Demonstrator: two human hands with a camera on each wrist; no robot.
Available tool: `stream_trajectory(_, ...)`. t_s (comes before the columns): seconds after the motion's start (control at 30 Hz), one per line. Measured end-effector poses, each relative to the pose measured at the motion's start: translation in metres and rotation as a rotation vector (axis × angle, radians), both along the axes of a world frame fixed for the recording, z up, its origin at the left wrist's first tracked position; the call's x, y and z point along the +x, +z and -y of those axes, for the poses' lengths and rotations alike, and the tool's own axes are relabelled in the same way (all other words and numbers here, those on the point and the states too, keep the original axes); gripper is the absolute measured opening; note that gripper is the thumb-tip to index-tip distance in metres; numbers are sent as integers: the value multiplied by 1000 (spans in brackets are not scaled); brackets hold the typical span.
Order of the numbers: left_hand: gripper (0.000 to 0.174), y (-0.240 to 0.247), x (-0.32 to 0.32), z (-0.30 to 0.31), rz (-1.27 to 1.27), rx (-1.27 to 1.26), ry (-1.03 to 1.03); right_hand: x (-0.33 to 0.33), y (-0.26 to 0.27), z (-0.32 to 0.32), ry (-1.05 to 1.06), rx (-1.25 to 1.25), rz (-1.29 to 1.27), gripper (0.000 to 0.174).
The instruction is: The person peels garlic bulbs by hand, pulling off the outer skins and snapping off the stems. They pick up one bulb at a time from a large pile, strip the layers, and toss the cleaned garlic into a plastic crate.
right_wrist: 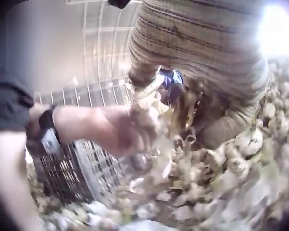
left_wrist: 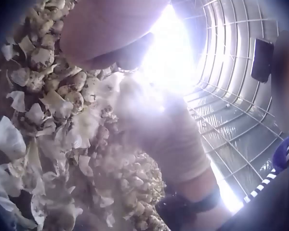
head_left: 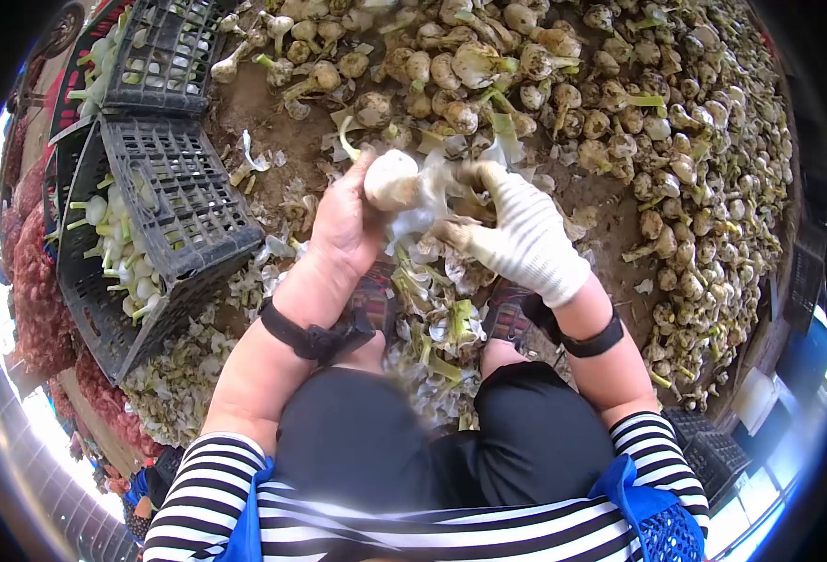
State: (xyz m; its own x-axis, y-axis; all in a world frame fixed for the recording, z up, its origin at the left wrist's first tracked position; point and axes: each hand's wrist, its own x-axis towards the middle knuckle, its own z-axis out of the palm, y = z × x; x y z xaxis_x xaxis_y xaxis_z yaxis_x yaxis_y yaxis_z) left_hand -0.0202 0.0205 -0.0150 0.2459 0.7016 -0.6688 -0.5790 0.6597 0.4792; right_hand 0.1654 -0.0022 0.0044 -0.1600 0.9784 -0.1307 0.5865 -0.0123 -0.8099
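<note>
Left hand (head_left: 345,214) is being used to grip a white garlic bulb (head_left: 392,180) in front of the knees (head_left: 343,407); whether papery skin (head_left: 437,187) is being pinched by the gloved right hand (head_left: 524,232) cannot be told.

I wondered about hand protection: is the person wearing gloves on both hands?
No, the right hand wears a striped glove, but the left hand holding the garlic bulb is bare.

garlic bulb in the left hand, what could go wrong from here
The bulb could slip into the peelings below, as only the bare left hand clearly grips it. The gloved right hand, its fingertips blurred close beside it, might knock it loose.
</note>
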Motion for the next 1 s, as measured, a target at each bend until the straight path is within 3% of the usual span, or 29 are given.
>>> stream_trajectory(0.1, 28, -16, 3, 3, 58, 8, -39, -4, -15, -11, 134, -53, -106, 30)
stream_trajectory(0.17, 26, -29, 1, 1, 82, -13, -65, -18, 1, -2, 192, -200, -426, 18)
stream_trajectory(0.23, 24, -21, -2, 0, 72, -30, -80, -22, 10, 7, 444, 96, -499, 14)
stream_trajectory(0.27, 24, -19, -3, -2, 48, -40, -16, -21, 21, 5, 663, 151, -328, 11)
stream_trajectory(0.3, 24, -17, -2, -3, 24, -52, 45, -17, 28, 6, 664, 29, -306, 10)
stream_trajectory(0.37, 27, -20, -16, -4, 340, 52, -62, -11, 9, 7, 288, -80, -344, 11)
stream_trajectory(0.4, 28, -18, -15, -4, 340, 43, -61, -10, 4, 0, 132, 34, -253, 20)
stream_trajectory(0.43, 30, -16, -14, -3, 340, 34, -60, -7, 8, -7, 93, -1, -159, 30)
stream_trajectory(0.5, 30, -23, -10, 2, 404, 6, -76, -10, -8, -7, 34, -1, -324, 28)
stream_trajectory(0.57, 30, -24, -8, 2, 467, -12, -96, -9, -4, -10, 102, 52, -209, 26)
stream_trajectory(0.63, 29, -20, -7, 2, 247, -22, -117, -11, 7, -9, 171, 104, -99, 24)
stream_trajectory(0.77, 30, -22, -2, 4, 147, -63, -92, -19, 23, 5, 211, -46, -258, 11)
stream_trajectory(0.83, 29, -7, 5, -9, -122, -96, 76, -18, 35, 10, 409, -278, -522, 12)
stream_trajectory(0.87, 29, -20, -1, -11, -130, -75, 123, -21, 37, 13, 513, -164, -498, 13)
stream_trajectory(0.9, 29, -21, -6, -11, -139, 13, 59, -21, 30, 14, 463, -65, -449, 15)
stream_trajectory(0.97, 27, -21, -8, -8, 144, 17, 51, -15, 15, 6, 158, -282, -418, 20)
stream_trajectory(1.0, 27, -21, -5, -7, 144, 19, 53, -8, 5, -1, 176, -128, -216, 24)
